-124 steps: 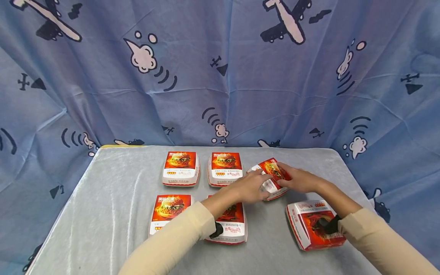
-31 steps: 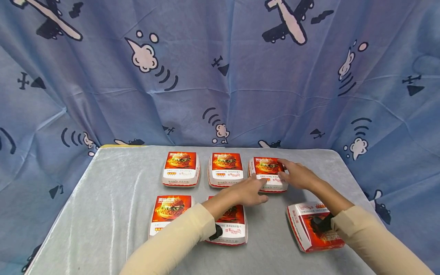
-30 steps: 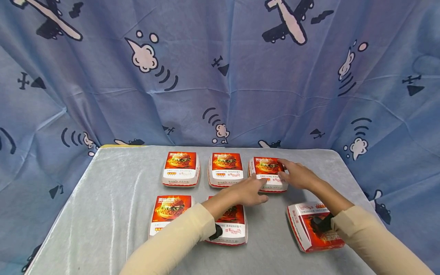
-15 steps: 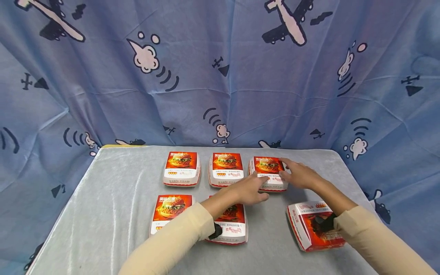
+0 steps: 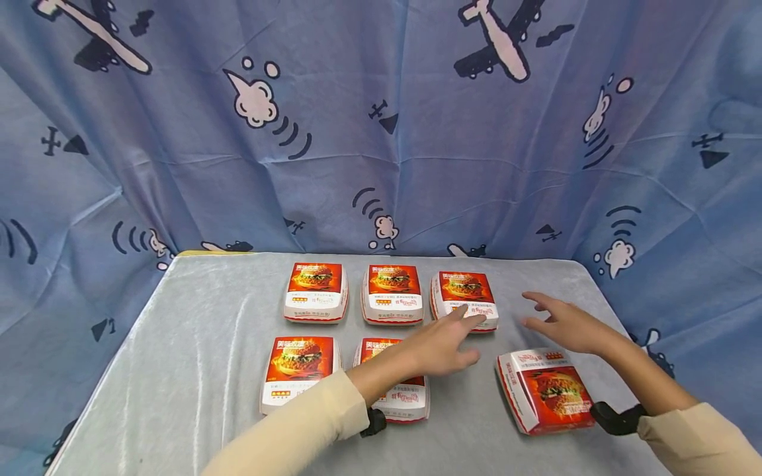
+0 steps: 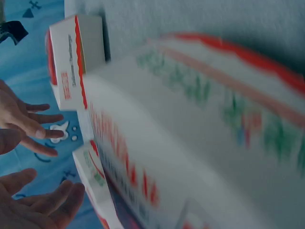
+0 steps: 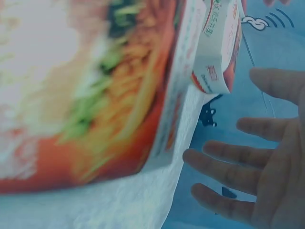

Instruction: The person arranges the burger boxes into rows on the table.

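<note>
Six square paperboard burger boxes, white sides with red-orange printed lids, sit on the pale grey velvety tabletop (image 5: 196, 344).

Far row of three: left (image 5: 315, 291), middle (image 5: 391, 293), right (image 5: 464, 293), evenly gapped and square to each other. Near row: left box (image 5: 299, 367), and a middle box (image 5: 395, 387) partly hidden under the left forearm. The sixth box (image 5: 544, 390) sits at near right, skewed and apart from the grid.

Left hand (image 5: 443, 344): open, fingers straight, holding nothing, fingertips just at the near edge of the far right box; contact can't be confirmed. Right hand (image 5: 565, 324): open, fingers spread, empty, hovering over bare tabletop between the far right box and the skewed one. The right wrist view confirms splayed fingers (image 7: 248, 167) with nothing in them.

Judgement: the skewed box looks like the one out of place; the free grid slot is right of the near middle box.
- Take it by two opposite side walls. Thin paperboard will crush if squeezed on the lid.
- Rotate it to match the print orientation of the others, then set it down flat.
- The velvety cloth looks likely to drag and bunch, so lift rather than slide.
- Match the row gap and avoid nudging the near middle box.

The lids are glossy with rounded edges, and the side walls taper slightly. A blue cloth backdrop (image 5: 381, 132) with an aeroplane print hangs behind.
</note>
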`<move>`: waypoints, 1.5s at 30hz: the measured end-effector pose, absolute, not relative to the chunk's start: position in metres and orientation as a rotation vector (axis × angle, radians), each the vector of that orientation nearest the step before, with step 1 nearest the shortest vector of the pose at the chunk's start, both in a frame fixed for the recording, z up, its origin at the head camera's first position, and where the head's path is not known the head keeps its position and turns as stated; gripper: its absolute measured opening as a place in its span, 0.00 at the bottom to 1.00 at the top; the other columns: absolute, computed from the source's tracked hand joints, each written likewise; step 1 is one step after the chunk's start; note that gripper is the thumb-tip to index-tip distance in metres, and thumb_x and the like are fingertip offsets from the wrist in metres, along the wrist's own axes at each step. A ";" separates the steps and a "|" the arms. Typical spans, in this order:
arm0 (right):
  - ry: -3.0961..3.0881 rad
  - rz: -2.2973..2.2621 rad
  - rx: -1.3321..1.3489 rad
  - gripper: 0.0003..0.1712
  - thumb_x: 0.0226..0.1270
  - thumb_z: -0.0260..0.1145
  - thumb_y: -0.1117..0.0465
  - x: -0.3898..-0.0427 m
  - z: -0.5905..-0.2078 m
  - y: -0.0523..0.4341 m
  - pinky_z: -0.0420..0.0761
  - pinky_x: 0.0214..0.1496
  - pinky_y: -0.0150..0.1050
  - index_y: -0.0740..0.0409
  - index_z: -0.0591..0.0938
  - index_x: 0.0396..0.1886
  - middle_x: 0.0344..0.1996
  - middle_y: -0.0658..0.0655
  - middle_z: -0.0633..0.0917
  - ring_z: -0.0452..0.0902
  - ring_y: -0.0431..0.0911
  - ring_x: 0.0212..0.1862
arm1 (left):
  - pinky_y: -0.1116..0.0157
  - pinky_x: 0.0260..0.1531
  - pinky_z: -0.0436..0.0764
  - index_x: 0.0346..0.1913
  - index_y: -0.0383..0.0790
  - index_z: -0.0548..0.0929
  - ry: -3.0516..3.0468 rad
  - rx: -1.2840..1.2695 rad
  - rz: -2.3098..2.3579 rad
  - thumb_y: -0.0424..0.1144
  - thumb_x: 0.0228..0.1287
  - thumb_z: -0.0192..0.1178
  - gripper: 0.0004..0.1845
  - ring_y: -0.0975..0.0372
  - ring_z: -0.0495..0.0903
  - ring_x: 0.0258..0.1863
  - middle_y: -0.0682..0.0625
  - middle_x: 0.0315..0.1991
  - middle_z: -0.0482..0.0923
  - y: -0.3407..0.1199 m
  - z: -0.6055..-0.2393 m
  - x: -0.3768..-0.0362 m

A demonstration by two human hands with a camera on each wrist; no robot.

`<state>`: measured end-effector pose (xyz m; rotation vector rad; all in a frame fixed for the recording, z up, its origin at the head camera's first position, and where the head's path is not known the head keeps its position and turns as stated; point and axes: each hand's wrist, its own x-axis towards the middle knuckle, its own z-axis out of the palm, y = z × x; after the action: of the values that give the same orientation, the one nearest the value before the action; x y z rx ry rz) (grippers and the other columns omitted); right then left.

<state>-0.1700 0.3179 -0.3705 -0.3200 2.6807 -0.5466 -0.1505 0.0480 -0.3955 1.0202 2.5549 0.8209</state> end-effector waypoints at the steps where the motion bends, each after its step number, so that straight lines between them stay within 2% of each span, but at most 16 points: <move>1: 2.672 -0.552 -0.321 0.40 0.74 0.61 0.49 -0.166 -0.371 0.322 0.80 0.49 0.62 0.74 0.61 0.71 0.57 0.82 0.73 0.76 0.70 0.54 | 0.59 0.65 0.70 0.76 0.50 0.64 2.548 1.034 0.822 0.47 0.71 0.58 0.32 0.57 0.64 0.71 0.42 0.76 0.56 0.050 -0.396 -0.148; 8: 2.554 -0.618 -0.268 0.41 0.72 0.62 0.50 -0.142 -0.380 0.350 0.80 0.47 0.64 0.74 0.60 0.72 0.59 0.84 0.70 0.71 0.75 0.57 | 0.63 0.63 0.71 0.77 0.53 0.63 2.510 1.089 0.780 0.49 0.71 0.58 0.33 0.59 0.66 0.70 0.45 0.77 0.56 0.061 -0.399 -0.130; 14: 2.498 -0.645 -0.252 0.39 0.74 0.61 0.51 -0.135 -0.386 0.358 0.79 0.49 0.64 0.75 0.61 0.71 0.57 0.82 0.72 0.73 0.71 0.55 | 0.63 0.64 0.70 0.77 0.54 0.62 2.452 1.095 0.741 0.50 0.70 0.59 0.34 0.61 0.63 0.71 0.47 0.77 0.54 0.065 -0.404 -0.125; 19: 2.488 -0.685 -0.289 0.36 0.74 0.60 0.54 -0.134 -0.390 0.355 0.79 0.51 0.63 0.77 0.63 0.69 0.60 0.81 0.71 0.73 0.70 0.56 | 0.67 0.66 0.66 0.76 0.50 0.64 2.414 1.145 0.688 0.50 0.70 0.59 0.34 0.61 0.60 0.72 0.44 0.76 0.57 0.068 -0.407 -0.124; 30: 2.494 -0.729 -0.293 0.36 0.74 0.61 0.54 -0.134 -0.393 0.343 0.80 0.50 0.62 0.76 0.65 0.68 0.58 0.78 0.74 0.76 0.67 0.54 | 0.66 0.66 0.65 0.76 0.53 0.64 2.355 1.121 0.607 0.53 0.70 0.60 0.34 0.61 0.60 0.73 0.45 0.76 0.57 0.072 -0.411 -0.122; 45: 2.529 -0.725 -0.312 0.36 0.72 0.63 0.53 -0.137 -0.395 0.327 0.81 0.49 0.60 0.74 0.67 0.68 0.56 0.76 0.77 0.77 0.66 0.52 | 0.66 0.67 0.65 0.77 0.54 0.61 2.323 1.083 0.616 0.53 0.71 0.59 0.35 0.62 0.57 0.73 0.45 0.78 0.52 0.072 -0.411 -0.120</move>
<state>-0.1368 0.3265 -0.3947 -0.3116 2.5286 -0.7248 -0.1201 0.0721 -0.4112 1.0830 2.3233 0.6158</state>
